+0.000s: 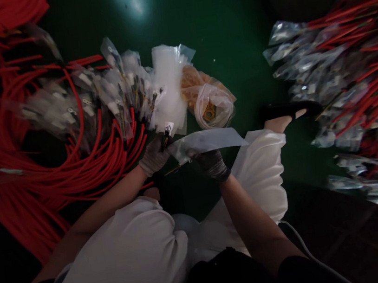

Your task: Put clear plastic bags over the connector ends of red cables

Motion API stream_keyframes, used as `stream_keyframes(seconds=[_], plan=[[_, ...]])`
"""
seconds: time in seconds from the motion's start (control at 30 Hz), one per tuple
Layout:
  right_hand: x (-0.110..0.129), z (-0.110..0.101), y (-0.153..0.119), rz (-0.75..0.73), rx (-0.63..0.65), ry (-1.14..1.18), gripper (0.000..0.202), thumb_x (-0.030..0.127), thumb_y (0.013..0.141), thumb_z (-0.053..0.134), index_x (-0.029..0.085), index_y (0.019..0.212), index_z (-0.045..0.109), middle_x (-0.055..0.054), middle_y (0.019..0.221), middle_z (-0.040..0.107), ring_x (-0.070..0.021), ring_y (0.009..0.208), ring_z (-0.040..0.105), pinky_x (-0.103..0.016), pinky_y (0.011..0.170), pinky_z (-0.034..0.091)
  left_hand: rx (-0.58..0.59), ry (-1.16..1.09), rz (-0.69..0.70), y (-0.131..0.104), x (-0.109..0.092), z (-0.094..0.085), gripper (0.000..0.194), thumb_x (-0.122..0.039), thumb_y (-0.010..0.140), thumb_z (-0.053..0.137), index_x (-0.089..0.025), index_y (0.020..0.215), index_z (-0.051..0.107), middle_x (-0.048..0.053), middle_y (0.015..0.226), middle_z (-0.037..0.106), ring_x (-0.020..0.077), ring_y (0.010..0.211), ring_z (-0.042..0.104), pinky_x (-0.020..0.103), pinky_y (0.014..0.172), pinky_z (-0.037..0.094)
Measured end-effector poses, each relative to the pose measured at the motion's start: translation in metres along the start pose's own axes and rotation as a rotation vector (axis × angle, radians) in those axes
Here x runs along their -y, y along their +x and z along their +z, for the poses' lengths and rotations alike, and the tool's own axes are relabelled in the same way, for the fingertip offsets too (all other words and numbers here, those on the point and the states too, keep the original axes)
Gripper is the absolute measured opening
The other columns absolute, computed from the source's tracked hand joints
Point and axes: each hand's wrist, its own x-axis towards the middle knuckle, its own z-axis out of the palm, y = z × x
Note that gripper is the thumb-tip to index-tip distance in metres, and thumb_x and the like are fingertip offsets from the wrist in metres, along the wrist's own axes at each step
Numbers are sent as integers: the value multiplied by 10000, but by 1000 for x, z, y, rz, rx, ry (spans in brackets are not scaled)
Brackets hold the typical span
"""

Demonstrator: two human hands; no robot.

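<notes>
My left hand (pixel 155 156), in a grey knit glove, is closed around a cable end (pixel 165 137) with dark wires and a small white tag. Beside it my right hand (pixel 212 164), gloved too, grips a clear plastic bag (pixel 212 140) that stretches flat to the right. The bag's left end is close to the fingers of my left hand. A thin wire end with a small metal lug (pixel 182 163) sticks out by my right fingers. Whether any wires lie inside the bag, I cannot tell.
Just beyond my hands lie a stack of clear bags (pixel 168 81) and an open bag of yellow-orange rubber bands (pixel 209 108). Coiled red cables (pixel 9 162) with bagged ends fill the left. More bagged red cables (pixel 366 98) lie right, on the green floor (pixel 237 36).
</notes>
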Motion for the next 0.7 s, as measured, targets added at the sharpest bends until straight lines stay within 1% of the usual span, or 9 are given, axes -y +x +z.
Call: stream_keyframes(seconds=[0.1,0.13,0.2,0.27,0.33,0.4,0.5,0.6,0.7], plan=[[-8,8,0,39,116,-17,360,451,658,844,263,936,714,-77,1064,753,-298,1111,660,-506,1154,435,-87,61,-10,1,3,11,256,-356,823,722,-210,1021,652,70,956,717,267,950,681,400,924,539],[-11,14,1,67,154,45,432,468,631,859,256,975,708,-91,1116,740,-304,1162,645,-503,1164,429,-109,75,-15,0,4,15,254,-343,830,715,-208,1037,653,78,979,725,271,962,685,398,922,540],[-15,27,6,141,179,338,528,584,633,823,246,1012,677,-105,1176,718,-304,1199,637,-485,1111,492,-113,110,-47,-1,4,24,242,-306,836,704,-197,1045,649,95,992,734,279,967,693,399,914,542],[-16,38,13,241,64,718,471,657,737,697,250,968,642,-80,1087,733,-267,1108,677,-450,1010,567,-46,148,-86,-1,5,30,256,-278,839,694,-181,1070,639,110,995,738,285,949,704,402,893,549],[-16,41,21,355,-142,989,304,553,854,590,251,881,612,-32,897,733,-216,952,702,-420,975,585,18,168,-90,-2,7,32,260,-273,865,658,-174,1103,620,115,990,737,277,926,710,395,865,555],[-13,32,28,442,-316,1121,190,408,897,531,245,813,578,-2,770,707,-195,846,698,-443,993,578,48,167,-28,-5,11,30,245,-311,931,567,-174,1132,597,123,1008,726,265,932,708,394,859,555],[-6,11,39,504,-383,1159,203,354,929,462,229,808,565,-14,756,708,-214,817,697,-535,992,571,96,148,80,-10,18,28,277,-362,981,449,-177,1136,586,126,1013,709,258,930,698,413,867,553],[3,5,47,505,-264,1132,170,358,907,526,212,852,592,-34,808,714,-229,868,708,-524,948,591,188,99,115,-11,24,30,269,-358,940,514,-182,1123,603,108,990,711,249,915,692,406,875,553],[4,15,48,403,-184,989,181,400,859,636,225,898,616,-27,866,706,-241,922,714,-486,888,611,322,13,53,-5,33,31,280,-350,919,565,-179,1135,614,76,935,713,229,873,688,379,869,545]])
